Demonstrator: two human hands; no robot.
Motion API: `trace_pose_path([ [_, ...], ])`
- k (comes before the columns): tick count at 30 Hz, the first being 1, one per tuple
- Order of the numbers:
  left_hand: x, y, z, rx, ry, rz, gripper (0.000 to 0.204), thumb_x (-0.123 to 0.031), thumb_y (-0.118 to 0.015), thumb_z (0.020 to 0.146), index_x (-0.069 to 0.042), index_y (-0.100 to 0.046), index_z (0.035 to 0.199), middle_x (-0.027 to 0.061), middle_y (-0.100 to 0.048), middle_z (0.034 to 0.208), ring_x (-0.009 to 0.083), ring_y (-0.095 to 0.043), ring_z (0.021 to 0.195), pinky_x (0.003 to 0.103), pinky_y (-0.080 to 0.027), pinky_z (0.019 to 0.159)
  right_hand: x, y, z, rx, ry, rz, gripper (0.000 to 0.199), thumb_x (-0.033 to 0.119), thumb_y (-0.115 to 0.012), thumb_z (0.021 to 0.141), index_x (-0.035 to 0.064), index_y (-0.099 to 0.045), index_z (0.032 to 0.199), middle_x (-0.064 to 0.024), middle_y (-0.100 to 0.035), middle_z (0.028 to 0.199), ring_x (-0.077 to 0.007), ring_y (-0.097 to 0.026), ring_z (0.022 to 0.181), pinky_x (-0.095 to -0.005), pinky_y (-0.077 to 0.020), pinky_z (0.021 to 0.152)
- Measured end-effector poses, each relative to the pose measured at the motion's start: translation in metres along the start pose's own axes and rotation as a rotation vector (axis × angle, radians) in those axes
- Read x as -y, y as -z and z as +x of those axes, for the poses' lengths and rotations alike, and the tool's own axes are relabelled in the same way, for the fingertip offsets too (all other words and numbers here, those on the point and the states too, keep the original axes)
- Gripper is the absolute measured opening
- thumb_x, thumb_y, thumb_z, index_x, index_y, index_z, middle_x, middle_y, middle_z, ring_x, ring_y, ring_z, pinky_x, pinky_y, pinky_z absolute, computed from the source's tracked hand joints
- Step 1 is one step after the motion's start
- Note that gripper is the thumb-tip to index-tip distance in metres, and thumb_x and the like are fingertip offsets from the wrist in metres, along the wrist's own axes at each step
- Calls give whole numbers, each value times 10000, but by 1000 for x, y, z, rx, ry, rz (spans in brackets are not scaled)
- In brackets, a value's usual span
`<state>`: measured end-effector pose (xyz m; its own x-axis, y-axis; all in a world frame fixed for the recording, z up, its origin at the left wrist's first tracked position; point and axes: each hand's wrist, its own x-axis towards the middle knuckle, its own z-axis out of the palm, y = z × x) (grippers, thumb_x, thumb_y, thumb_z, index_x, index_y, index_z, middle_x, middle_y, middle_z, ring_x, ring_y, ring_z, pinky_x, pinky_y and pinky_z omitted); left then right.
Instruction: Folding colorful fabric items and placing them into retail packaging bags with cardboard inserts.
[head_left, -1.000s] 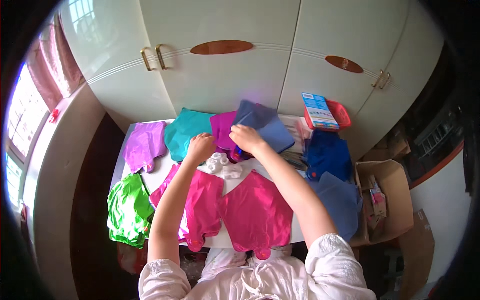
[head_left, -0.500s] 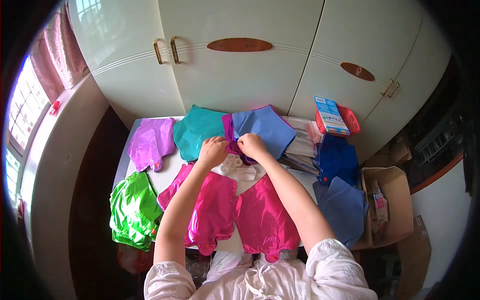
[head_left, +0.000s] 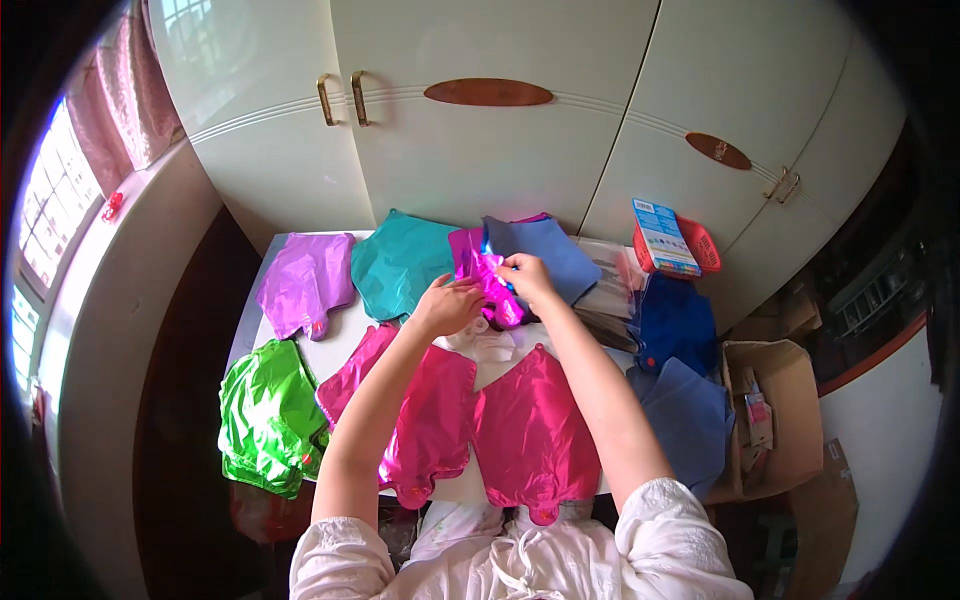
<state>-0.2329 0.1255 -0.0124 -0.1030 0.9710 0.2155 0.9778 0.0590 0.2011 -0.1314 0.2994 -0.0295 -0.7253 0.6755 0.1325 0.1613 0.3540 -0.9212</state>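
Near the table's far edge, both my hands work at a shiny magenta foil balloon (head_left: 492,272), uninflated and creased. My right hand (head_left: 528,280) pinches its right side, beside the blue-grey foil balloon (head_left: 555,250) that partly covers it. My left hand (head_left: 450,303) is closed at its left edge, the fingertips partly hidden. A teal balloon (head_left: 402,262) lies flat left of them. White rolls (head_left: 478,342) sit just below my hands, partly covered. Two pink balloons, one on the left (head_left: 430,420) and one on the right (head_left: 535,430), lie flat beneath my forearms.
Purple (head_left: 303,280) and green (head_left: 265,415) balloons lie at the left. On the right are dark blue (head_left: 678,320) and slate blue (head_left: 685,415) ones, a red basket (head_left: 706,245) with a blue card packet (head_left: 664,236), and a cardboard box (head_left: 800,400). A white cabinet (head_left: 480,160) stands behind.
The magenta balloon has been drawn up into view between my hands, its shiny face now showing. My right hand has shifted slightly right, and the blue-grey balloon's left side has changed shape.
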Motion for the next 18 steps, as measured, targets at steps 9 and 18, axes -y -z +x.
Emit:
trace_pose_path([
  [9,3,-6,4,177,-4,118,392,-399,-359,950,-216,-569,1226,-2,-570,1253,174,-485,1214,509,-254,1087,28,148,29,-359,21,161,114,143,-661,830,36,-631,803,0,-594,720,-93,-522,644,-248,-419,593],
  [18,-11,7,-5,168,65,43,392,-379,-385,944,-188,-550,1244,3,-513,1317,207,-431,1265,543,-251,1077,179,156,-10,-783,701,-501,156,162,-589,859,87,-621,992,-176,-652,825,-363,-635,747,-431,-486,646],
])
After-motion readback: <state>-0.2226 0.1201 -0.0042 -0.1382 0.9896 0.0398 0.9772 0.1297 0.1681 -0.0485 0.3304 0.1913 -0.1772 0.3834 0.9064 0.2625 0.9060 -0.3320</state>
